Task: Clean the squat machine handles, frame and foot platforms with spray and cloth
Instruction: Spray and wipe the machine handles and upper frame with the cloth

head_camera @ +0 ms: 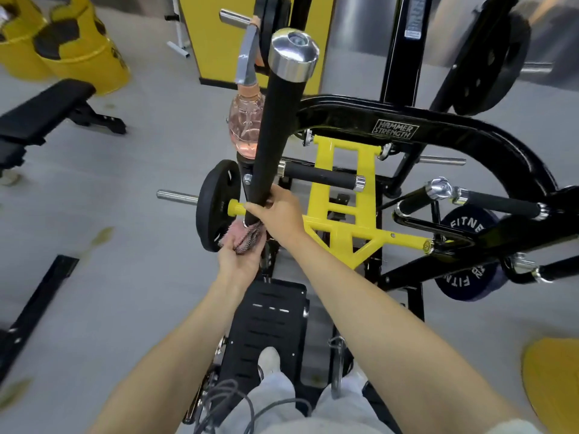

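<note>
Grey gym floor [141,170] under black-and-yellow squat machine frame [341,195]. Left hand [239,261] clutching pink-grey cloth [247,236]; right hand [280,214] gripping black padded handle [272,136]. Clear spray bottle [246,125] holding pink liquid, hung behind.

Both bare forearms reach up from the bottom of the frame to its centre.
The right hand [282,214] curls closed around a bar; the left hand [239,258], just below it, is clenched, palm up.

"HAMMER STRENGTH" plate on the black frame [395,129] — "FITNE" on a weight plate [466,227].
</note>
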Motion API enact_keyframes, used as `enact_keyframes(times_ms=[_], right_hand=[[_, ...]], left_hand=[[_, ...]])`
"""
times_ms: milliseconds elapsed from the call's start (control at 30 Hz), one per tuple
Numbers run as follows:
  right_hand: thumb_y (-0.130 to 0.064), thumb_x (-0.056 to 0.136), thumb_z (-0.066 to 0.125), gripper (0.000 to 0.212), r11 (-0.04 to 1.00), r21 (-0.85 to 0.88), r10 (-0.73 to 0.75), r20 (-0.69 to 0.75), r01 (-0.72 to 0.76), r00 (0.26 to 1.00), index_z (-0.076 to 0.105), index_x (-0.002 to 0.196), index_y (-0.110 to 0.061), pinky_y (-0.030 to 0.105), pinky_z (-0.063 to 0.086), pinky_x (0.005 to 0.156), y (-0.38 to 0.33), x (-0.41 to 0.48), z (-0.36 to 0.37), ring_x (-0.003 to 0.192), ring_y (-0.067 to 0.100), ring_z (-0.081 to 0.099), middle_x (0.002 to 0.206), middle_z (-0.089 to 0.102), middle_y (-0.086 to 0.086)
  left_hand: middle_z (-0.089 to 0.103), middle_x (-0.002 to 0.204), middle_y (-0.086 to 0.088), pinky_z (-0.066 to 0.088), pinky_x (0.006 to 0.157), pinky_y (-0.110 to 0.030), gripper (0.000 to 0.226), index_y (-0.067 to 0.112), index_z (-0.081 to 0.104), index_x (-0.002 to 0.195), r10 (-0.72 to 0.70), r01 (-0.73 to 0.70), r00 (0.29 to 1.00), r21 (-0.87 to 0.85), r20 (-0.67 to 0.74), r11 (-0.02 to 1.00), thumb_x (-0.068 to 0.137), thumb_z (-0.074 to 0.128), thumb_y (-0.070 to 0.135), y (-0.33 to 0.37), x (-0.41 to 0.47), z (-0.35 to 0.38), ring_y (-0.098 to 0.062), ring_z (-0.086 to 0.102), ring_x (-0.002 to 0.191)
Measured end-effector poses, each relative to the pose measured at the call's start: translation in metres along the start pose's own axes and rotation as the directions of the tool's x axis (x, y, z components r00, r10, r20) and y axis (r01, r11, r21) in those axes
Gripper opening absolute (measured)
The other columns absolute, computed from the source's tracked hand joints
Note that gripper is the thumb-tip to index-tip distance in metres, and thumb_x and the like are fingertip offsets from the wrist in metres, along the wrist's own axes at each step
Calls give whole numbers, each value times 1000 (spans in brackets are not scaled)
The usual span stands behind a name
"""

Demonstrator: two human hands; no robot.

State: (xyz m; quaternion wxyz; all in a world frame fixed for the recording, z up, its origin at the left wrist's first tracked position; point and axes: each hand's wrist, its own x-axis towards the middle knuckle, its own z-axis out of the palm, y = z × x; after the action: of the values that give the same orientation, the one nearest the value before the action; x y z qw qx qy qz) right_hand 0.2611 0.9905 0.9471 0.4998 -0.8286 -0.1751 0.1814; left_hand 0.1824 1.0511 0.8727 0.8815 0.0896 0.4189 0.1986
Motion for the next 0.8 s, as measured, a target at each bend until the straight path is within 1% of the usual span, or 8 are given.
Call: enact_keyframes(times_ms=[100,233,300,400,467,567,667,800], right_hand=[[-24,81,74,40,993,110,25,50,-31,998,59,115,-9,30,49,89,4,-7,0,101,16,60,111,66,7],[-37,89,61,51,969,121,204,93,-214,975,45,133,-16,29,44,94,37,-34,9,116,15,51,130,50,2],[-37,94,52,41,947,101,284,173,-303,943,49,130,-16,26,47,86,55,-48,13,111,15,56,122,56,0],[-40,83,59,49,959,30,273,187,-283,944,49,129,-25,37,47,96,78,-55,25,114,15,53,121,58,-5],[-29,82,58,48,962,-19,272,174,-273,947,45,129,-30,43,47,96,89,-51,31,115,19,53,120,59,-2],[-9,91,48,34,942,33,331,80,-334,940,52,122,-24,40,52,89,92,-38,27,104,20,60,113,64,2],[-16,92,52,25,899,84,437,-87,-430,895,51,117,-16,34,52,80,97,-11,30,91,20,62,103,65,0],[-25,90,54,9,797,306,566,-77,-521,821,57,96,-21,41,57,68,99,34,50,77,28,66,88,68,5]], left_hand=[[70,98,-19,45,99,-44,35,6,61,108,-25,19,999,208,25,978,103,34,28,3,-16,-8,-32,63,99],[63,118,-15,49,89,-41,47,13,54,127,-215,129,974,607,71,785,102,28,42,3,-21,-17,-27,61,103],[62,123,-15,51,86,-41,52,17,58,122,-265,126,958,663,113,738,99,28,52,1,-22,-14,-28,61,106],[58,131,-16,42,101,-47,78,13,52,132,-366,178,920,681,141,710,92,17,70,0,-20,-15,-32,53,124],[57,131,-17,38,106,-49,81,15,48,135,-404,195,905,715,132,672,89,13,73,3,-16,-20,-34,52,125],[64,120,-19,45,98,-45,72,19,50,129,-344,163,936,773,76,613,93,12,68,15,-11,-19,-32,60,114],[66,113,-19,45,94,-40,64,10,54,125,-133,59,991,845,15,532,100,15,54,26,-2,-21,-25,66,99],[66,113,-18,46,91,-42,55,5,58,122,38,50,996,868,-79,494,103,23,44,41,20,-33,-26,66,96]])
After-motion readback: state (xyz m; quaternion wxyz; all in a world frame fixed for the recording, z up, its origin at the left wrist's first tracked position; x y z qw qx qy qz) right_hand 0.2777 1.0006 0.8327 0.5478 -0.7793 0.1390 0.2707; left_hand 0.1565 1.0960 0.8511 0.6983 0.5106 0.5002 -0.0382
